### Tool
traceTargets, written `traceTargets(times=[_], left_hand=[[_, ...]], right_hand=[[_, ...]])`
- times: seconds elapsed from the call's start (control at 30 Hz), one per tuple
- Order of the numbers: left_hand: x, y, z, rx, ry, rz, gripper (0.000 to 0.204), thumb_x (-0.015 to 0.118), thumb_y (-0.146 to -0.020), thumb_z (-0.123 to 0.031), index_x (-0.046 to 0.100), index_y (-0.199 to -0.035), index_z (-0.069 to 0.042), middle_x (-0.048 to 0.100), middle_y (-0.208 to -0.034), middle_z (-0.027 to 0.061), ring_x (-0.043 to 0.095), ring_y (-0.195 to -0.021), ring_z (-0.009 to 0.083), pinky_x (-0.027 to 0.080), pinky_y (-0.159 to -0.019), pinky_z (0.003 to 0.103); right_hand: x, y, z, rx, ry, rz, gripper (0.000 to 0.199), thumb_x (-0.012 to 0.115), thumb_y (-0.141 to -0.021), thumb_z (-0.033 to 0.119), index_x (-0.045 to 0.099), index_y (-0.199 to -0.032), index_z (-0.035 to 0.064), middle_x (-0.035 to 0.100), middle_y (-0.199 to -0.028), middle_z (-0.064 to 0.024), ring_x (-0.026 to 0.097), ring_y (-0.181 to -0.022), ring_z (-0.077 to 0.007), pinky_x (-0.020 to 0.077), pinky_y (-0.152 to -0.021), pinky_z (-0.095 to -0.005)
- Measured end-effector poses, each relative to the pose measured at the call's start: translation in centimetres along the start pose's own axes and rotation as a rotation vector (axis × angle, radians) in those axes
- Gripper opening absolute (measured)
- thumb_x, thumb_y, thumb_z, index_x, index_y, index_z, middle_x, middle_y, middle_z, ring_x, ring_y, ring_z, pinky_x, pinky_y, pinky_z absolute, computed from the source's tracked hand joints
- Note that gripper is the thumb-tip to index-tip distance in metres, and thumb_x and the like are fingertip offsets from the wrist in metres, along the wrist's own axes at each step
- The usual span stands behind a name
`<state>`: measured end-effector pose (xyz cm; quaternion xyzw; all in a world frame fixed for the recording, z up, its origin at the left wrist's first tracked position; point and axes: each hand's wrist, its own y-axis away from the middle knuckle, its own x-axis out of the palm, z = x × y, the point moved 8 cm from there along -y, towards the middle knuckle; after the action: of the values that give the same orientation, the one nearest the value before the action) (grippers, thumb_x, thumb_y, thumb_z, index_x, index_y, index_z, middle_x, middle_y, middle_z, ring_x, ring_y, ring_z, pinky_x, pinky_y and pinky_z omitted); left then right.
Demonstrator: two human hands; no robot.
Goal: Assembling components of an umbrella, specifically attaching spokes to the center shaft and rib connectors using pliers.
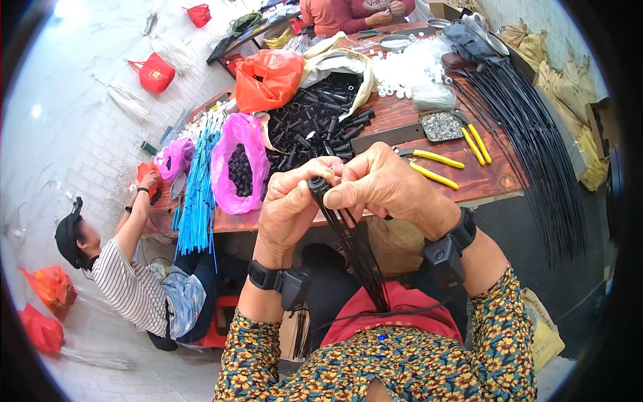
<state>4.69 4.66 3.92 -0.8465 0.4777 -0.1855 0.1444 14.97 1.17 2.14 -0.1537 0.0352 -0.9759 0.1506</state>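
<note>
My left hand [289,204] and my right hand [382,184] meet in front of my chest, fingertips pinched together on a small black cylindrical cap [317,183]. A bundle of thin black rods [358,258] hangs from the cap down to my lap. Both wrists carry black straps with small devices. Just beyond my hands, on the wooden table [492,181], lies a heap of black plastic tubes [315,120].
On the table are pink bags [236,157], blue rods [197,194], an orange bag [268,79], yellow-handled pliers [432,167], a tray of small metal parts [440,125] and long black rods [529,141]. One person in a striped shirt [127,281] sits at left; others work at the far end.
</note>
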Motion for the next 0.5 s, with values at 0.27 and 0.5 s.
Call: traceTargets(times=[0.27, 0.5], left_hand=[[-0.3, 0.4, -0.8, 0.015, -0.103, -0.027, 0.045, 0.065, -0.090, -0.037, 0.066, -0.107, 0.005, 0.059, -0.116, 0.0177, 0.050, -0.115, 0.0264, 0.036, -0.102, 0.041], [0.0, 1.1, -1.4, 0.081, -0.077, -0.039, 0.043, 0.064, -0.091, -0.035, 0.066, -0.107, 0.005, 0.059, -0.117, 0.0183, 0.050, -0.116, 0.0274, 0.036, -0.102, 0.042]], right_hand=[[0.7, 0.7, 0.3, -0.101, 0.022, -0.127, 0.026, 0.081, -0.079, 0.021, 0.068, -0.066, 0.0029, 0.056, -0.054, 0.0015, 0.045, -0.044, -0.0017, 0.0280, -0.039, -0.0187], [1.5, 0.2, -0.2, -0.097, -0.033, -0.045, 0.030, 0.080, -0.080, 0.025, 0.067, -0.065, 0.0024, 0.059, -0.054, -0.0015, 0.047, -0.043, -0.0024, 0.0285, -0.039, -0.0186]])
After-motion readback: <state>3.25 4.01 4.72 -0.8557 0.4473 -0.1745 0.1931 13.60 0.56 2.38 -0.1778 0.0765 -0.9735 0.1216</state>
